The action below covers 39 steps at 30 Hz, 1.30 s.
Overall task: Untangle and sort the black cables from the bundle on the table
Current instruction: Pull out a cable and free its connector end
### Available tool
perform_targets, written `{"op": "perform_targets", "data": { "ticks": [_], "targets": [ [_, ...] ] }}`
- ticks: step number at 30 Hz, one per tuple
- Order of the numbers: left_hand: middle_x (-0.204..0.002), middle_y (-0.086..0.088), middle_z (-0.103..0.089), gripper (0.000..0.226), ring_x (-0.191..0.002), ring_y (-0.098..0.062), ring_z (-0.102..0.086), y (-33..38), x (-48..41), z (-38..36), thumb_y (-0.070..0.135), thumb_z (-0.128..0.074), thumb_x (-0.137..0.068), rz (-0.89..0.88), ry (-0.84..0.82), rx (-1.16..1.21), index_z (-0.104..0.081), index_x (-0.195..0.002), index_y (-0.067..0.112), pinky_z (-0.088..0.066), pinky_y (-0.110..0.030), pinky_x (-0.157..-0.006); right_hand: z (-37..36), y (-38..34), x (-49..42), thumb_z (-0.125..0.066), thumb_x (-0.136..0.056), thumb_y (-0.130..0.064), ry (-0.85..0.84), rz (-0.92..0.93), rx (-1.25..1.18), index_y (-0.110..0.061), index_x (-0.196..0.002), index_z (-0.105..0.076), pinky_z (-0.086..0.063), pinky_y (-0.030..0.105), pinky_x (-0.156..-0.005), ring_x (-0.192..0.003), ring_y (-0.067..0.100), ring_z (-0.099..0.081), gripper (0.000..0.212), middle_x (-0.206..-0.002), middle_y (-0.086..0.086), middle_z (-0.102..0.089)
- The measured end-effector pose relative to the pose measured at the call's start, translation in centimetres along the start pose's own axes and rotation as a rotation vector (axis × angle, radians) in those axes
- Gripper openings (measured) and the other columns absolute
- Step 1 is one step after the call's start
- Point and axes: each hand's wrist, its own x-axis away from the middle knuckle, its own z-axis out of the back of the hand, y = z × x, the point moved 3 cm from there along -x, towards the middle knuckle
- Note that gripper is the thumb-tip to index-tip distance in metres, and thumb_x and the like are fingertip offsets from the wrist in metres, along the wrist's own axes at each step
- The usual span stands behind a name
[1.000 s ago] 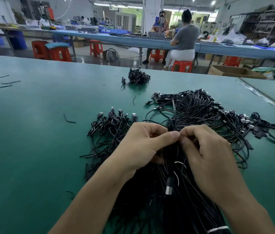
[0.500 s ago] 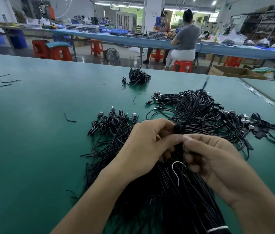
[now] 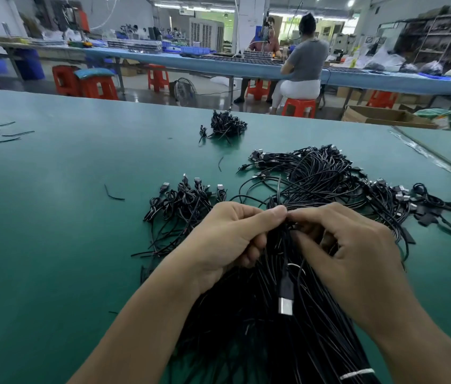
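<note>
The counter [image 3: 52, 217] has a smooth green top with a soft, dull sheen, the black cables [image 3: 315, 176] wear smooth, faintly glossy plastic jackets, one plug [image 3: 286, 296] ends in bright bare metal, and the red stools [image 3: 299, 108] look like glossy plastic.

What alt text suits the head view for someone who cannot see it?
The left hand and right hand pinch a black cable above a large bundle on a green table; its USB plug shows between them. Other cable piles lie beyond.
</note>
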Motion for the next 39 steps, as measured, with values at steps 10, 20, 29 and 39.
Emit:
{"op": "perform_targets", "data": {
  "ticks": [10, 20, 29, 39],
  "targets": [
    [-0.047, 0.007, -0.050, 0.028, -0.036, -0.004, -0.041, -0.7, -0.4, 0.0, 0.032, -0.073, -0.086, 0.056, -0.064, 0.079, -0.069, -0.060, 0.020, -0.032, -0.013, -0.035, 0.0, 0.0, 0.2, -0.080, -0.077, -0.007, 0.072, 0.073, 0.021, -0.022, -0.097, -0.074, -0.037, 0.000, -0.076, -0.082, -0.014, -0.055, 0.025, -0.087, -0.021, -0.064],
    [-0.046, 0.009, -0.049, 0.022, -0.035, -0.002, -0.040, -0.5, -0.4, -0.1, 0.043, -0.076, -0.064, 0.060, -0.046, 0.095, -0.071, -0.056, 0.023, -0.031, -0.012, -0.034, -0.3, 0.1, 0.2, -0.075, -0.085, -0.014, 0.071, 0.024, -0.017, -0.016, -0.093, -0.076, -0.043, 0.004, -0.076, -0.084, -0.002, -0.063, 0.008, -0.086, -0.015, -0.069],
    [-0.048, 0.007, -0.053, 0.029, -0.038, -0.002, -0.044, -0.5, -0.2, -0.3, 0.029, -0.072, -0.088, 0.031, -0.012, 0.061, -0.074, -0.060, 0.025, -0.035, -0.013, -0.037, -0.6, 0.5, 0.2, -0.076, -0.083, -0.025, 0.047, -0.193, -0.257, -0.034, -0.088, -0.075, -0.050, 0.010, -0.068, -0.076, 0.000, -0.069, 0.010, -0.080, -0.024, -0.072],
    [-0.046, 0.008, -0.051, 0.021, -0.036, -0.002, -0.042, -0.5, -0.3, -0.2, 0.039, -0.076, -0.068, 0.046, -0.036, 0.113, -0.070, -0.054, 0.024, -0.033, -0.013, -0.035, -0.1, 0.8, 0.2, -0.078, -0.080, -0.015, 0.046, -0.148, -0.157, -0.025, -0.096, -0.076, -0.050, 0.011, -0.074, -0.081, -0.001, -0.067, 0.019, -0.083, -0.018, -0.071]
  ]
}}
